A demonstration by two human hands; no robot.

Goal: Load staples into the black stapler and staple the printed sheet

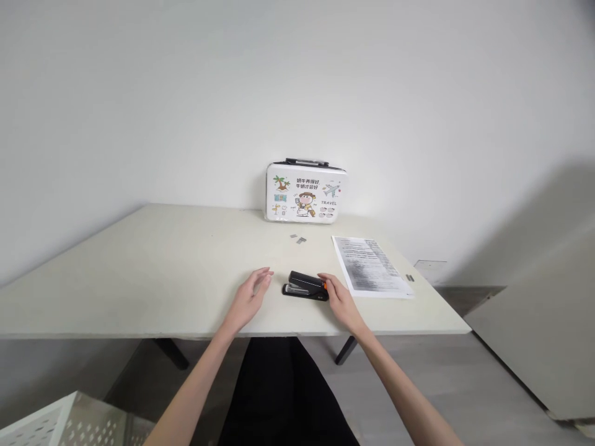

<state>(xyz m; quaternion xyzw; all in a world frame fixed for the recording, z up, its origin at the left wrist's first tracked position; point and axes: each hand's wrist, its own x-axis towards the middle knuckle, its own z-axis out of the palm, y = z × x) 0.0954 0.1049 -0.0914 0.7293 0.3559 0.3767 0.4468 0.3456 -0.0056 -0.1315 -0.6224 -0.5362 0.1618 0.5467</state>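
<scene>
A black stapler lies on the white table near the front edge, its top arm raised a little at the left end. My right hand holds the stapler's right end, by an orange part, with the fingers around it. To the left of the stapler, apart from it, my left hand is held with nothing in it, its thumb and fingers slightly apart. A printed sheet of paper lies to the right of my right hand. Small strips of staples lie behind the stapler.
A white case with cartoon pictures stands upright at the back against the wall. More small staple strips sit near the table's right edge. At the lower left is a white perforated container, and a pale cabinet-like block is at the right.
</scene>
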